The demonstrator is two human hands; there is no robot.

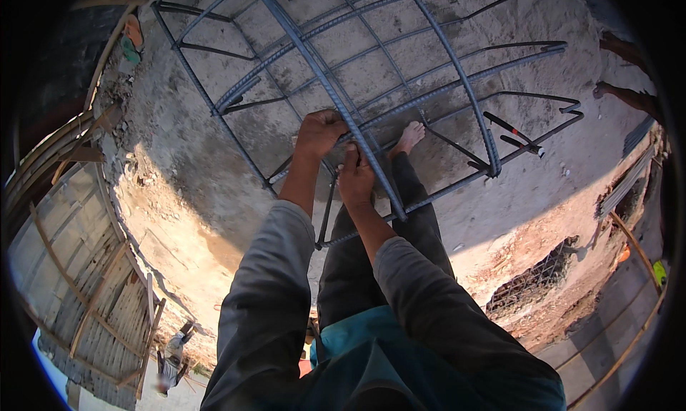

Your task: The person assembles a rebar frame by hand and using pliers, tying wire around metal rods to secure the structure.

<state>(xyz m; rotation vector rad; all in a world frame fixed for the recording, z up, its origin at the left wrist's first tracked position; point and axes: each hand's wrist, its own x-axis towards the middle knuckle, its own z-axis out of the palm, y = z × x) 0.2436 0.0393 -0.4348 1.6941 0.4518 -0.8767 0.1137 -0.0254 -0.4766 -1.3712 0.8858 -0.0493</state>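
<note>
A cage of steel rebar (325, 68) spreads in front of me, ribbed bars crossing in a grid. At a crossing near its close side, my left hand (317, 134) comes from the left with curled fingers pressed against the bars. Just below the same crossing is my right hand (356, 176), fingers bent up and pinched close to the long bar. Whatever lies between the fingertips of each hand is too small or hidden to make out. To the right, a pair of pliers (520, 141) with dark and red handles rests across a bar.
My bare foot (409, 136) stands on the dirt under the cage. Someone's legs (629, 93) show at the right rim, and another person (171, 361) is at lower left. A wood-framed sheet structure (78, 268) stands left; a pit with mesh (532, 279) lies right.
</note>
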